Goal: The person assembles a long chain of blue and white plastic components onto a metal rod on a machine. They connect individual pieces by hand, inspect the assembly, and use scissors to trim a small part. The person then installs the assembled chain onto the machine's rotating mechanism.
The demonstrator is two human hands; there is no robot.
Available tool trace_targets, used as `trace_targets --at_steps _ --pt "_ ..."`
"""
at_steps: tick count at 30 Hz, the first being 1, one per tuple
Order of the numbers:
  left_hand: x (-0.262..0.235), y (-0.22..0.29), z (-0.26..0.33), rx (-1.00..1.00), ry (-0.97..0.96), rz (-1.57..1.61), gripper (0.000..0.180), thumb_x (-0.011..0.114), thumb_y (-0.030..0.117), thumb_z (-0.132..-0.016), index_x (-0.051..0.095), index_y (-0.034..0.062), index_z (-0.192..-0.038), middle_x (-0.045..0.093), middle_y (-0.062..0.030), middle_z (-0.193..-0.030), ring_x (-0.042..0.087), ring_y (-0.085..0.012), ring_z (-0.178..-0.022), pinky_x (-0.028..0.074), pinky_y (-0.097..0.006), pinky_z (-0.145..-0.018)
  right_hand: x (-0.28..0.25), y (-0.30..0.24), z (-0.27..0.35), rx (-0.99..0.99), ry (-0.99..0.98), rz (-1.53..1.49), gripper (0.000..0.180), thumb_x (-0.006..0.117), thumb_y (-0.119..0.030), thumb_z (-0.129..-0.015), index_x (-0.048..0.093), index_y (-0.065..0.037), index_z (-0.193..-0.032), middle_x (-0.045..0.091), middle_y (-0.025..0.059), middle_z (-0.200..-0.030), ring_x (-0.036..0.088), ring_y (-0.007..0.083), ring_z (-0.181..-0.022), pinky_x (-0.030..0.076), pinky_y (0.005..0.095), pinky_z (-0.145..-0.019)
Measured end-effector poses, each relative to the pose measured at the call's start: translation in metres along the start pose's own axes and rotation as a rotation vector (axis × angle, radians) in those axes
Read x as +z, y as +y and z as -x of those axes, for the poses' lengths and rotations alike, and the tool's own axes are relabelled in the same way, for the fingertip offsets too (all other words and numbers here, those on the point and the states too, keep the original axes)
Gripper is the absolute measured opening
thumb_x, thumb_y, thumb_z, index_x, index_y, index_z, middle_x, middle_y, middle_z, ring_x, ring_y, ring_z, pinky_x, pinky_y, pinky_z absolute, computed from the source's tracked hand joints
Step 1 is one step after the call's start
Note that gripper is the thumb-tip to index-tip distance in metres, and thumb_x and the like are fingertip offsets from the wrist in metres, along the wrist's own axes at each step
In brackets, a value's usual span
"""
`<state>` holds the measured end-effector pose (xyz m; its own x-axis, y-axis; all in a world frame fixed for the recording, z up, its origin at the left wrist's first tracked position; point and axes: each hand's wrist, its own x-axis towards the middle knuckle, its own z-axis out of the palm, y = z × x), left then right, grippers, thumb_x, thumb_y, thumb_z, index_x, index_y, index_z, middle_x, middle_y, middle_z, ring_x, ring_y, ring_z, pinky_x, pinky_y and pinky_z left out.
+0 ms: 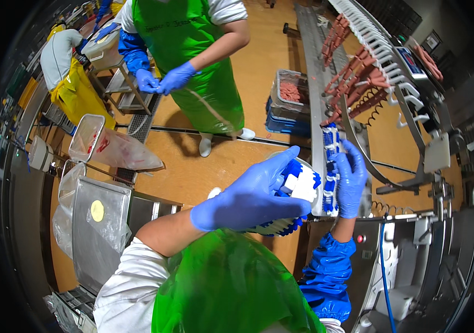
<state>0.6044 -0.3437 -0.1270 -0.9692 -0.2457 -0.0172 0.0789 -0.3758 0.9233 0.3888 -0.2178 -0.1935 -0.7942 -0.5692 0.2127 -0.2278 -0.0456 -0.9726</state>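
My left hand (242, 197), in a blue glove, is closed around a bunch of white and blue toothed plastic pieces (303, 186). Its thumb points up and away over them; the palm hides part of the bunch. More of the same white and blue toothed parts (279, 226) show below the fingers. To the right, a blue and white toothed strip (331, 172) runs along the metal edge of the machine. Beside that strip is my right hand (351, 180), also gloved, fingers bent and apart, fingertips at the strip's right side. Nothing shows clearly held in it.
Pink sausage links (359, 77) hang from a row of white hooks (373, 53). A grey bin of pink meat (288, 80) stands left of the metal rail. A person in a green apron (192, 72) stands opposite. A steel table (90, 244) is at left.
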Motion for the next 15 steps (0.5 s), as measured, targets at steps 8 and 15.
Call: trace_targets --at_steps 8,15 --pt "-0.102 0.027 -0.094 -0.104 -0.128 0.057 0.087 0.074 0.012 -0.081 0.021 0.0005 -0.150 0.056 -0.0110 -0.122 0.057 -0.0174 -0.107 0.047 -0.033 -0.094 0.035 0.267 -0.026 -0.121 0.004 0.588 0.031 0.060 -0.020 -0.090 0.063 0.002 -0.111 0.068 0.0173 -0.095 0.066 0.0303 -0.073 0.052 0.0393 -0.068" --pt "-0.195 0.023 -0.194 -0.102 -0.246 0.031 0.071 0.064 0.017 -0.087 0.029 0.0027 -0.147 0.059 -0.0142 -0.119 0.061 -0.0195 -0.105 0.049 -0.034 -0.092 0.047 0.287 -0.044 0.698 -0.621 1.069 0.043 0.047 -0.032 -0.088 0.068 0.000 -0.107 0.061 0.0254 -0.116 0.060 0.0401 -0.108 0.044 0.0452 -0.099"
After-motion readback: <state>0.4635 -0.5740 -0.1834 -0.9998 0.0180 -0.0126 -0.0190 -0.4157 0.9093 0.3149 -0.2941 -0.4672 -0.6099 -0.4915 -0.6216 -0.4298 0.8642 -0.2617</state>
